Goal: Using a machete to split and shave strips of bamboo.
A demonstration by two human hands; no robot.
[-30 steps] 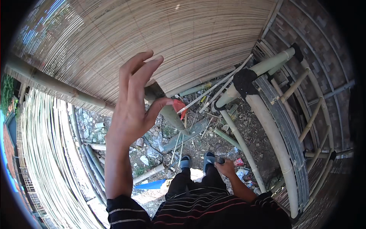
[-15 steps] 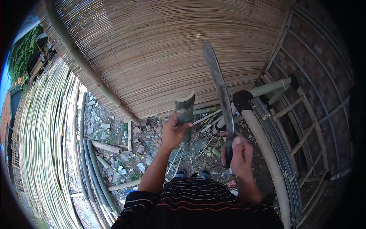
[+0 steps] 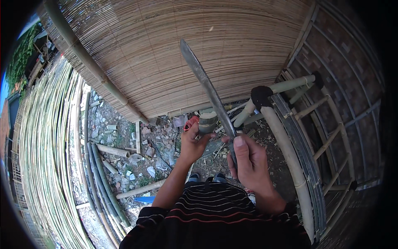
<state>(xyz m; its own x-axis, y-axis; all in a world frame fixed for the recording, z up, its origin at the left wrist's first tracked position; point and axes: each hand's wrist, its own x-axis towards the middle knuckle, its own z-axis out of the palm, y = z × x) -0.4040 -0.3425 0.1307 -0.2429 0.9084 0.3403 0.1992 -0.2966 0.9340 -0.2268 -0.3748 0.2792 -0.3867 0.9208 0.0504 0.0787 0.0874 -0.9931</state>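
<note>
My left hand [image 3: 192,143] grips a short upright piece of green bamboo [image 3: 207,121] near its top, at the middle of the view. My right hand [image 3: 248,162] is closed around the handle of a long machete [image 3: 207,89], thumb up along the grip. The grey blade rises up and to the left, its lower part crossing just right of the bamboo piece. Below the hands I see a dark striped shirt and my feet on the ground.
A woven bamboo mat wall [image 3: 166,50] fills the upper view. Thin bamboo strips [image 3: 45,145] lie stacked at the left. Bamboo poles [image 3: 103,166] and rubble lie on the ground. A thick pole with a black cap [image 3: 261,97] and a bamboo frame [image 3: 331,137] stand right.
My left hand came down from a raised, spread pose and closed on the bamboo piece. My right hand lifted the machete; the blade now tilts further left over the bamboo.
</note>
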